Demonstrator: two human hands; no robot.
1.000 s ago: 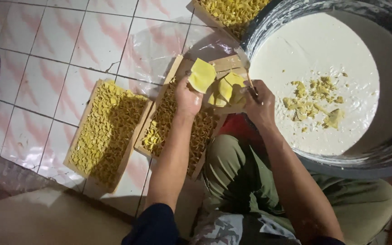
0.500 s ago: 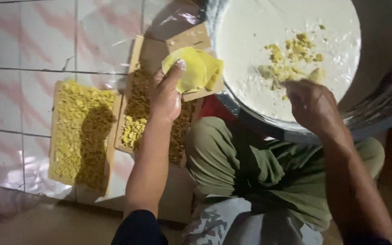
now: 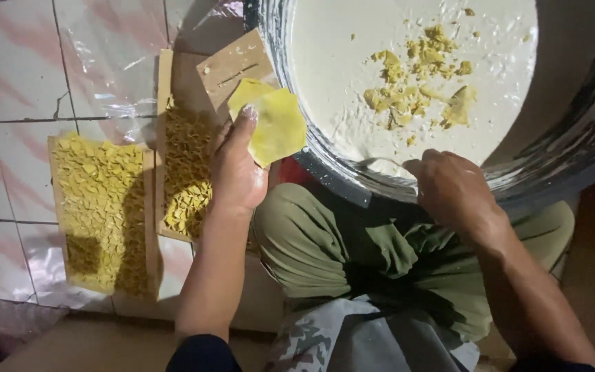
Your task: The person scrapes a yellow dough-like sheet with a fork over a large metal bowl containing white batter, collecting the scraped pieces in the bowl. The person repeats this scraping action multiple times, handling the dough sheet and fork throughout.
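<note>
Pink-veined floor tiles under clear plastic carry everything. Nearest, the left hand is laid palm down, fingers loosely extended, on thin yellow sheets at the basin's near-left rim. The right hand is curled over the dark basin's near rim; any grasp cannot be told. Two trays of yellow pieces are set leftward. White batter fills the basin beyond.

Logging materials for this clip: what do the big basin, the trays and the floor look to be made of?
Basin: probably metal, dark with dull glints on its curved wall, though plastic is possible. Trays: likely wood or cardboard, flat tan rims with a matte look. Floor: glazed ceramic tile, glossy, pink-streaked white squares with grout lines, partly under clear plastic sheet.
</note>
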